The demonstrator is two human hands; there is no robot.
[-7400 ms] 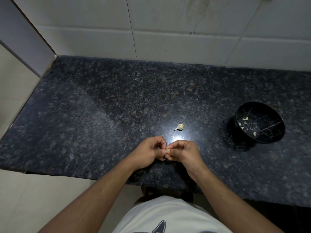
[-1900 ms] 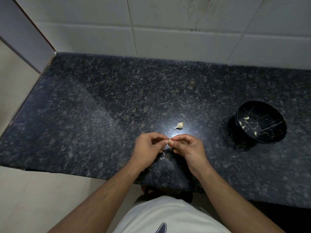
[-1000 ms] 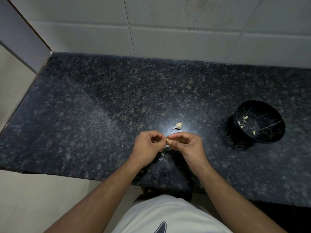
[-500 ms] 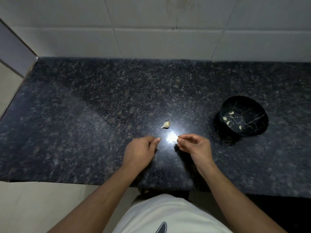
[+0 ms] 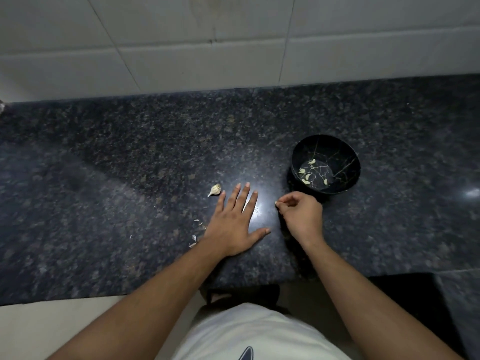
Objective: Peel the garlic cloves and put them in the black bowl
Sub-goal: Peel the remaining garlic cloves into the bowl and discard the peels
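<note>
We see a dark speckled tabletop with a bright glare spot on it, white wall tiles behind it, and pale floor below its near edge.

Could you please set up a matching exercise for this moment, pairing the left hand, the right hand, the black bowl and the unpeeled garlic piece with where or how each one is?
Things:
1. left hand
2. right hand
3. black bowl
4. unpeeled garlic piece

States:
A. holds several peeled cloves, on the counter at right
B. lies alone on the counter by the left fingertips
C. flat, fingers spread on the counter
D. fingers curled, pinching a small pale clove

Pairs: 1-C, 2-D, 3-A, 4-B
</note>
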